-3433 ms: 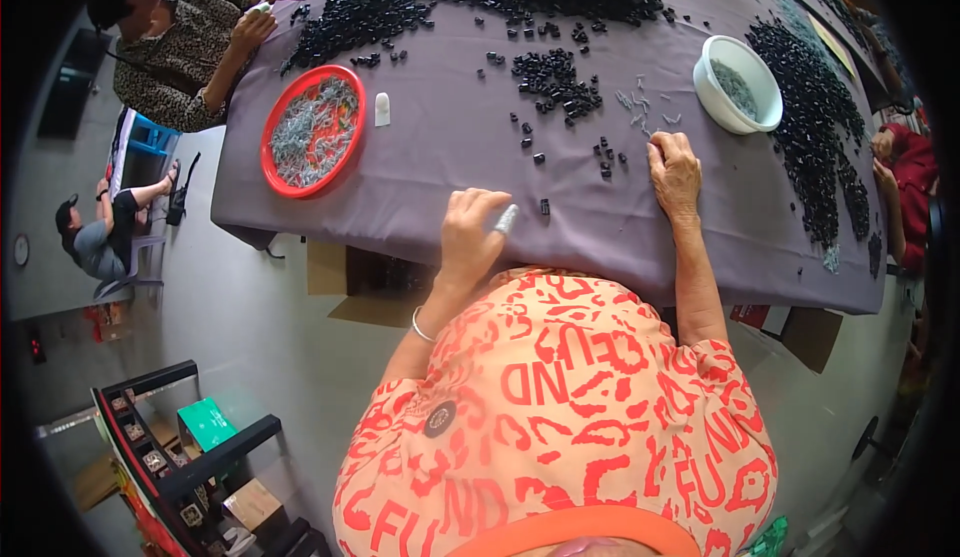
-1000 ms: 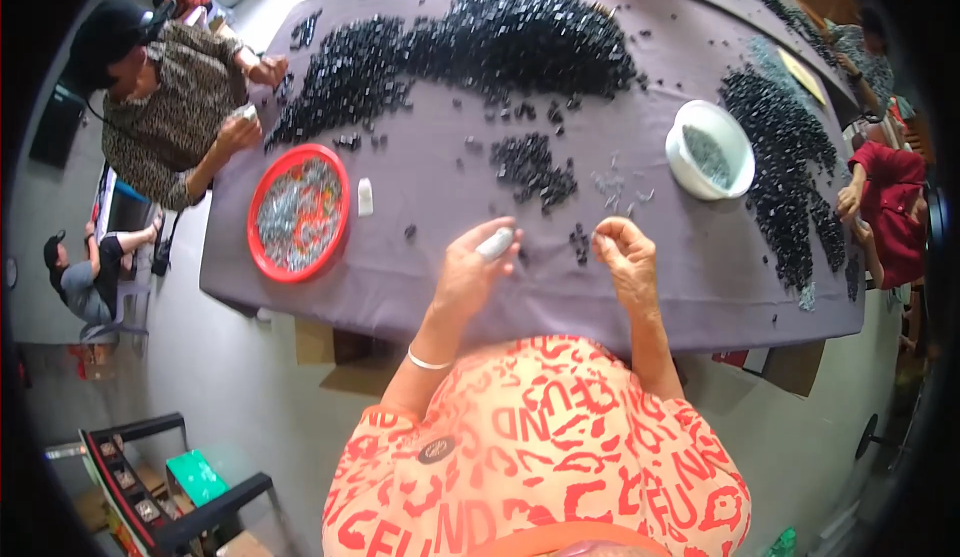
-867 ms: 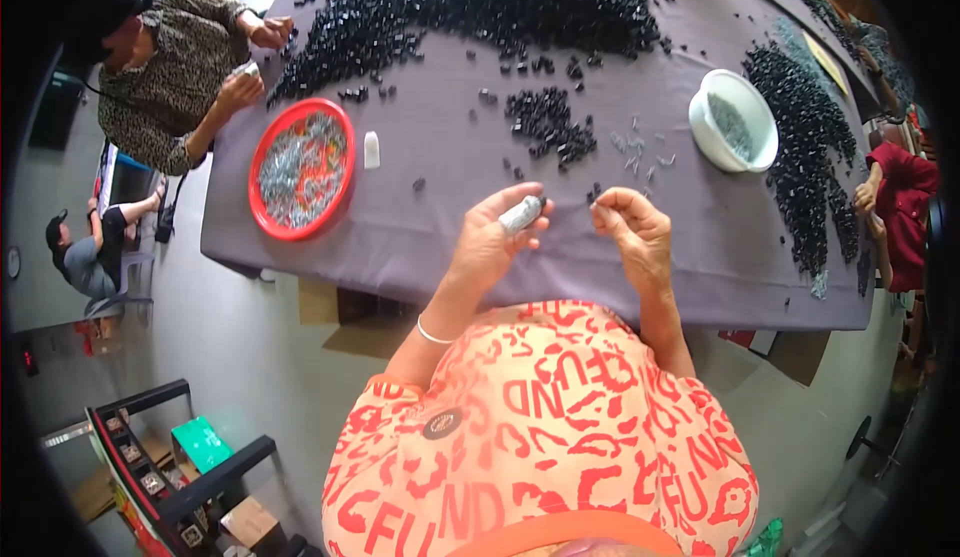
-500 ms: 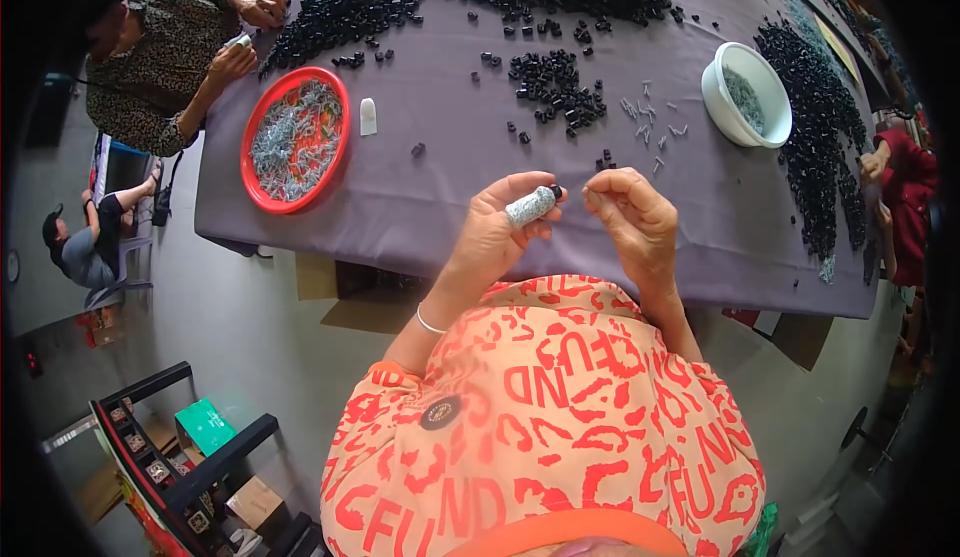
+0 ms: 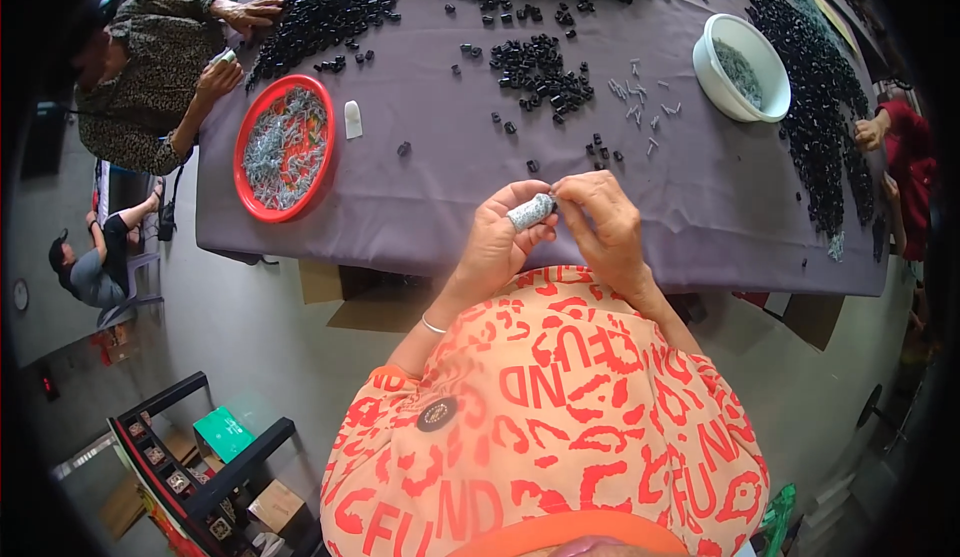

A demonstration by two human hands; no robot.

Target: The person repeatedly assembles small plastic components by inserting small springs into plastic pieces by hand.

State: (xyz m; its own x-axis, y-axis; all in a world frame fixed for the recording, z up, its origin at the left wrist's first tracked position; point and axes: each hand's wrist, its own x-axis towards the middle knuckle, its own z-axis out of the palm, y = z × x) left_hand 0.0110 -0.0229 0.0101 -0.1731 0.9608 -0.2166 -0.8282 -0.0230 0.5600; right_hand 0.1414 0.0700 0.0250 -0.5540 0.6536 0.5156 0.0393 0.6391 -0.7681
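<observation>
Loose black pieces [image 5: 543, 77] are being flanked by a red tray [image 5: 312, 175] at left and a white bowl [image 5: 708, 75] at right. Nearer, a single dark piece [image 5: 554, 206] is being pinched by the left hand [image 5: 495, 235] and partly covered by the right hand [image 5: 608, 222], bent inward, whose hold cannot be told

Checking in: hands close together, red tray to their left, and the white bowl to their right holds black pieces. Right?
Not quite: in the head view, the white bowl to their right holds small grey pieces, not black ones. The left hand and right hand are close together, and the red tray is to their left.
</observation>
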